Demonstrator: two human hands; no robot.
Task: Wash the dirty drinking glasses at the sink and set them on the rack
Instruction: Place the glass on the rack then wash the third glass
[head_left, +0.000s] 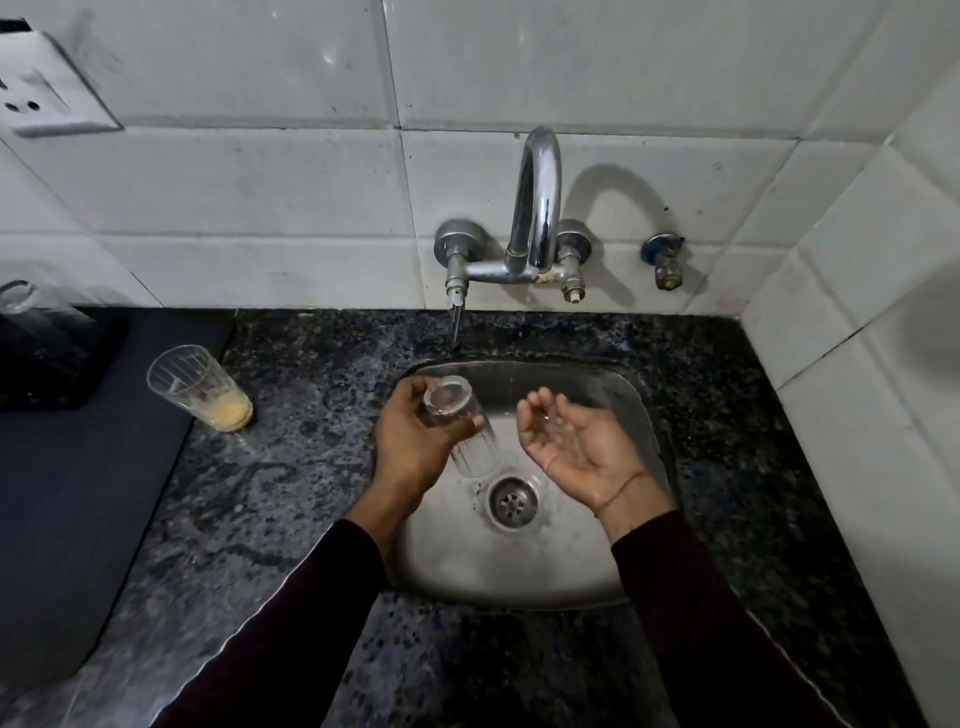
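My left hand (413, 434) grips a clear ribbed drinking glass (462, 426) over the steel sink (524, 571), base up and mouth tilted down toward the drain (512, 501). My right hand (579, 447) is held open beside it, palm up and wet, holding nothing. A second glass (200, 387) with yellow residue at its bottom stands upright on the dark counter to the left of the sink. The chrome tap (537, 202) arches over the basin from the tiled wall.
A dark mat (78, 467) covers the counter at the left, with a clear bottle (31, 322) on a black tray at the far left. Speckled granite surrounds the sink. A small valve (665, 260) sticks out of the wall at the right; tiled walls close the corner.
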